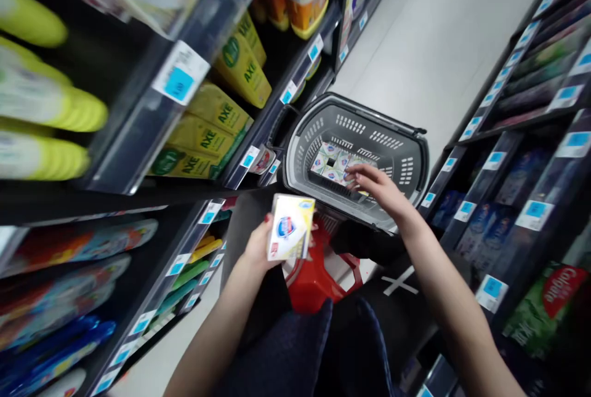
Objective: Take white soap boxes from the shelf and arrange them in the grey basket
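In my left hand (261, 243) is a white and yellow soap box (289, 228) with a round blue and red logo, its printed face turned up. My fingers wrap its left side, and some show at its right edge. Over the grey shopping basket (309, 178) reaches my right hand (372, 181), fingers stretched out and slightly apart, with nothing visibly gripped. Beneath those fingers, several soap packs (330, 152) with similar logos lie on the basket's bottom. Whether the fingertips touch them I cannot tell.
Shelves flank me on both sides. At left stand yellow AXE packs (210, 135) and yellow bottles (41, 101); a green and red Colgate pack (547, 304) is at lower right. A red plastic object (311, 280) sits below the basket, near my legs. Pale floor (443, 34) runs ahead.
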### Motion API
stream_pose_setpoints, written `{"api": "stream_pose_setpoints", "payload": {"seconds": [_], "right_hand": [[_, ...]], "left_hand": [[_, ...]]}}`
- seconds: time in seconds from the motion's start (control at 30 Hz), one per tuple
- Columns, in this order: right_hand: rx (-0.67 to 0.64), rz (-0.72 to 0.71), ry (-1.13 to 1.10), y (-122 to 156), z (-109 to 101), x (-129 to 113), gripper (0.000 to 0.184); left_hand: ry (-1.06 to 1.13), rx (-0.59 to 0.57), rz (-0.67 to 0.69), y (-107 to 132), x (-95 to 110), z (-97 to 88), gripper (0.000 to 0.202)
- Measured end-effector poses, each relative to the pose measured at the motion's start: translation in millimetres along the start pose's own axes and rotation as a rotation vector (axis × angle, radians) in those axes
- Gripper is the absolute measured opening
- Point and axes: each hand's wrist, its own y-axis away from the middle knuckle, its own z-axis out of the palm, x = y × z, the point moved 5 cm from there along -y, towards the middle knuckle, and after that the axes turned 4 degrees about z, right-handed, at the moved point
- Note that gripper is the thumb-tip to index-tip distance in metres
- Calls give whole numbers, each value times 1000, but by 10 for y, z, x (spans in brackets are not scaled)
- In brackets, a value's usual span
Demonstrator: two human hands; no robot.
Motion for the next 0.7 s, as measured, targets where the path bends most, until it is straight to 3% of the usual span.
{"api": "stream_pose_setpoints", "payload": {"seconds": [0.07,0.13,0.27,0.33,0.4,0.5,0.6,0.7], "right_hand": [[-114,-104,-51,534,292,-381,46],[-163,-174,-38,968,521,-649,50],[-112,-179,-27,1548,789,-915,46],[-9,-133,-106,1791,842,-967,43],[145,-114,-205,2052,865,-1009,43],[318,-168,-332,2426,935,-1091,42],[302,-202,-485,2623,1088,-1123,38],[156,-132,-634,2594,1319,-1031,41]], "left_hand": [[-15,-249,-82,29,-39,403,79],[-38,-421,-187,176,-107,713,72],[-147,-607,-340,646,-225,1104,63],[-204,-642,-318,900,-239,1237,71],[-260,-623,-152,1126,-210,1340,79],[-460,-516,312,1436,-135,1440,87],[-776,-409,713,1739,-141,1544,94],[-1129,-313,1168,2054,-143,1725,72]]}}
